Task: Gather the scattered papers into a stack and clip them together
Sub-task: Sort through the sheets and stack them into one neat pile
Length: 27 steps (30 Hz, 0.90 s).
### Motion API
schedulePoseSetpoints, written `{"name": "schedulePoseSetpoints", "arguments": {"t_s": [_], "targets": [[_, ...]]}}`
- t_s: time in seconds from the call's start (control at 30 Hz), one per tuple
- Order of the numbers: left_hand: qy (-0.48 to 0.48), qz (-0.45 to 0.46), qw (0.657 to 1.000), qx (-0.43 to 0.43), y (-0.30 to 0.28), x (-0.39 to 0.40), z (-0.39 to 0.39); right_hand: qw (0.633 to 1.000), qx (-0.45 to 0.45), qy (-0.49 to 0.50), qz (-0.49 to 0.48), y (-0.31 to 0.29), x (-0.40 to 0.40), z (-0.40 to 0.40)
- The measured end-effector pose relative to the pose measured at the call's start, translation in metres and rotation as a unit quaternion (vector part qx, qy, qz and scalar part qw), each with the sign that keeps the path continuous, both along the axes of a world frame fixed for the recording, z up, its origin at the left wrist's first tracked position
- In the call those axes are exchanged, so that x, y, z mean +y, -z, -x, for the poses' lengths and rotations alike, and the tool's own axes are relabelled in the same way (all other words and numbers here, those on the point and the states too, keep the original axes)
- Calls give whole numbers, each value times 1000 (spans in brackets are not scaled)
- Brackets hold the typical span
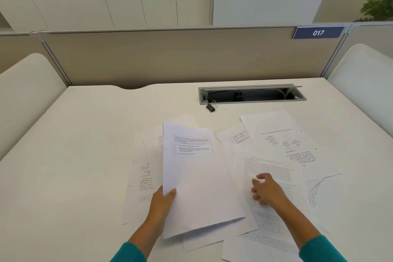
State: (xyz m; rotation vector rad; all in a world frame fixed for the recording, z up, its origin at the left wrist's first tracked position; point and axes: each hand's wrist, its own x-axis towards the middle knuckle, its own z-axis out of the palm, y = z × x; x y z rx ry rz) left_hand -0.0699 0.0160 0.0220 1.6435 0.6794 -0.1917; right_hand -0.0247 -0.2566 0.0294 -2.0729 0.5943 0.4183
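White desk (85, 144) in a cubicle: beige divider behind, cabinets beyond, open cable tray (252, 94) at 12 o'clock, plant at far 2 o'clock

Papers (297, 147) lie scattered across desk centre, overlapping, from 9 round to 3 o'clock of the hands. Clip (210, 107) sits alone at 12 o'clock, just beside the tray's near-left corner, well apart from both hands

Left hand (162, 200) pinches the left edge of a lifted bundle (195, 178), thumb on top; its long axis runs 6 to 12, top tilted toward 11

Right hand (268, 190) loosely curled, fingertips down on a text sheet (270, 217) at 4 o'clock of the bundle; gripping nothing that I can confirm

Judgement: gathering stage, unfinished. Next sheet lies under the right hand, so it is nearer; sheet's long axis runs roughly 11 to 5, needs turning to match the bundle
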Motion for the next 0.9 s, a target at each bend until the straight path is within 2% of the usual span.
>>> {"name": "schedulePoseSetpoints", "arguments": {"t_s": [0.2, 0.37, 0.5, 0.77, 0.9], "targets": [[-10, -5, 1000, 17, 11, -2, 7, 999, 18, -43, 13, 7, 12, 1], [-6, -21, 1000, 3, 14, -3, 9, 995, 60, -45, -61, -2, 23, -6], [-11, -27, 1000, -5, 14, -3, 9, 990, 99, -61, -75, -6, 35, -6], [-8, -1, 1000, -12, 15, 1, 11, 986, 32, -9, -161, -8, 43, -5], [-10, -3, 1000, -12, 16, 1, 11, 982, 36, -18, -187, -2, 34, -5]]}}
